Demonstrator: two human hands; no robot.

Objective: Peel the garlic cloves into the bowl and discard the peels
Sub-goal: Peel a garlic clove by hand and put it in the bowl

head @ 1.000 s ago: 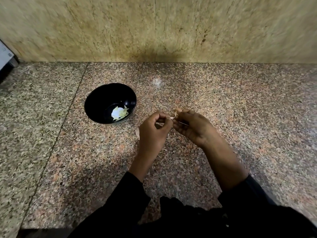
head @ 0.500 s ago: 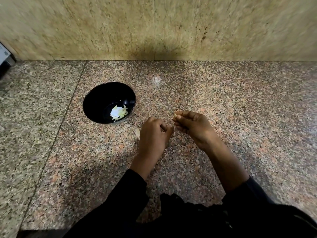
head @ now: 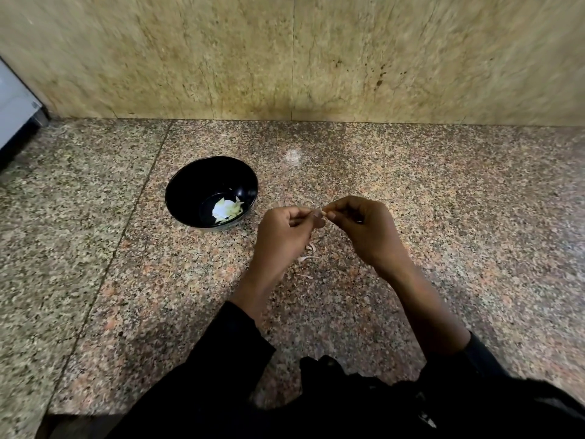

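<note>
Now your left hand (head: 285, 232) and right hand (head: 364, 229) meet above the counter (head: 443, 217) — fingers curled, pinching a small garlic clove (head: 323, 213) together. The black bowl (head: 190, 188) sits near, left — peels (head: 308, 255) lie below.

a single head-worn wide-angle view looks forward and steeply down from above the person's chest, close over the granite counter (head: 443, 191). it faces the stone wall (head: 285, 58) behind. no second view shares the scene.
</note>
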